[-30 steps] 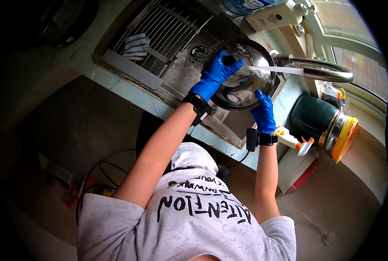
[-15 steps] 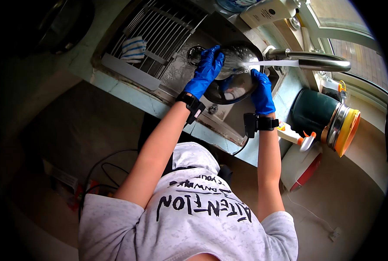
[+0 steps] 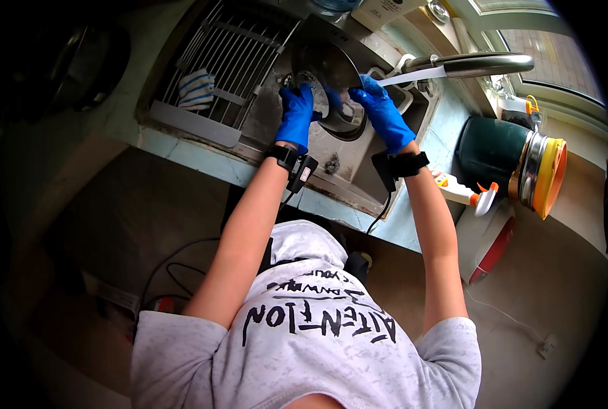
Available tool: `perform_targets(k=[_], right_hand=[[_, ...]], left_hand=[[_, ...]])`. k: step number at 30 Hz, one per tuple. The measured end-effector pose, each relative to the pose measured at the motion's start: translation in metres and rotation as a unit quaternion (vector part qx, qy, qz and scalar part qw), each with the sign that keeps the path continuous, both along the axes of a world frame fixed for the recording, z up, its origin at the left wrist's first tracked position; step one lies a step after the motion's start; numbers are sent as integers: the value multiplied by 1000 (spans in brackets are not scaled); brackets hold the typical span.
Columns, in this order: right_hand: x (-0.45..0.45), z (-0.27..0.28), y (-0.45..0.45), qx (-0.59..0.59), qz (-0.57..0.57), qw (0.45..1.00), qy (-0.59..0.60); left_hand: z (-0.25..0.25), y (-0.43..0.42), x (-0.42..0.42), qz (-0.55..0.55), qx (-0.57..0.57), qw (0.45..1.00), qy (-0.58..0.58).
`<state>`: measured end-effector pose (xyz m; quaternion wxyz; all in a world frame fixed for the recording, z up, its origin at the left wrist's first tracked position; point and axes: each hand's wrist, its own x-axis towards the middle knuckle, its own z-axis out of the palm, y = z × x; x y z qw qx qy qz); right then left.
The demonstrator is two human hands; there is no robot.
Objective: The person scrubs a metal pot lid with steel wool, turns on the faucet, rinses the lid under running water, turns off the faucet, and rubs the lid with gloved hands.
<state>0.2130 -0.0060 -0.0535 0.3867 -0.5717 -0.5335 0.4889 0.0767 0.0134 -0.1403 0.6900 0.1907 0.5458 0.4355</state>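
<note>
Nearer the body than both hands, a dark, tangled scrap [image 3: 332, 162] lies in the grey metal sink [image 3: 312, 146]. The blue-gloved left hand [image 3: 296, 116] curls against a round, shiny, dark-rimmed lid [image 3: 328, 65] (possibly a shallow pan); the blue-gloved right hand [image 3: 384, 116] grips its right edge. It tilts between them, apparently to drain. Beyond the right hand, the curved steel tap [image 3: 489, 64] directs a white water stream [image 3: 413, 76] there.

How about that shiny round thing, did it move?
Yes. The shiny round thing has moved away from the tap, toward the slatted rack.
</note>
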Motion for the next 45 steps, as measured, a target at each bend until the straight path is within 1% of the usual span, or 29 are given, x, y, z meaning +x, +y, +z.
perform_targets(k=[2, 4, 5, 6, 8, 9, 11, 14, 16, 17, 18, 19, 21, 23, 24, 26, 27, 28, 32, 34, 35, 36, 38, 39, 41, 42, 43, 44, 45], right_hand=[[-7, 2, -2, 69, -50, 995, -50], [-1, -2, -3, -56, -177, 979, -90], [-1, -3, -2, -12, -203, 979, -13], [5, 1, -5, -15, -185, 981, -59], [12, 0, -5, -27, -190, 981, 31], [19, 2, -9, -26, -192, 981, 30], [23, 14, -20, -55, -92, 987, 124], [26, 11, -37, -91, -51, 987, 121], [32, -2, -40, -85, -50, 990, 106], [30, -4, -37, -90, -103, 988, 76], [27, -8, -35, -94, -156, 982, 49], [17, 6, -31, -97, -182, 977, 57], [22, -5, -16, -93, -144, 982, 83], [18, 12, -9, -139, -86, 982, 91], [8, 31, -12, -141, -95, 973, 159], [7, 28, -17, -71, -17, 982, 176], [8, 30, -26, -113, -1, 972, 207], [6, 27, -36, -109, -33, 992, 52], [15, -3, -48, -104, -25, 986, 126], [22, -26, -44, -57, -136, 984, 100], [22, -30, -40, -65, -203, 971, 112], [27, -37, -32, -32, -204, 967, 150], [28, -21, -22, -90, -181, 972, 115], [25, -4, -20, -115, -176, 971, 113], [29, -9, -10, -125, -180, 971, 92], [32, -10, -5, -137, -178, 972, 68], [32, -9, -5, 113, -58, 990, -52], [38, -5, 1, 189, 37, 935, -299], [40, -2, 2, 161, 37, 949, -268]], left_hand=[[18, 2, -11, -40, -19, 999, 20], [27, 1, -20, -159, 27, 987, 6], [45, 0, -18, -143, 7, 990, -5], [44, -2, -18, -146, 7, 989, -4], [36, -2, -16, -168, 98, 980, -44], [27, 2, -13, -166, 41, 983, -71], [32, 2, -15, -164, -7, 981, -106], [25, 5, -15, -145, -80, 976, -142], [23, 5, -16, -146, -92, 971, -163], [33, 2, -15, -110, -99, 971, -189], [28, 1, -11, -113, -97, 971, -187], [26, -1, -7, -109, -41, 986, -118], [23, -5, 3, -97, 45, 994, 10], [10, -2, -1, -117, 49, 992, -12], [2, -1, -4, -129, 47, 990, -35], [11, 2, -10, -170, 32, 984, -41], [15, 1, -14, -198, -19, 979, -40], [19, 2, -15, -224, -71, 971, -39], [9, 1, -10, -233, -62, 967, -86], [12, -2, -11, -249, -86, 960, -97], [13, -4, -10, -276, -50, 957, -71], [16, -7, -8, -304, -14, 952, -46], [1, -11, 3, -279, 29, 959, -44], [-28, -6, 13, -286, 77, 955, 30], [-18, -10, 21, -274, 133, 929, 209], [-13, -14, 21, -277, 136, 927, 212], [-7, -14, 19, -292, 165, 919, 208], [-3, -15, 18, -308, 195, 908, 205], [-4, -21, 22, -253, 348, 861, 270]])
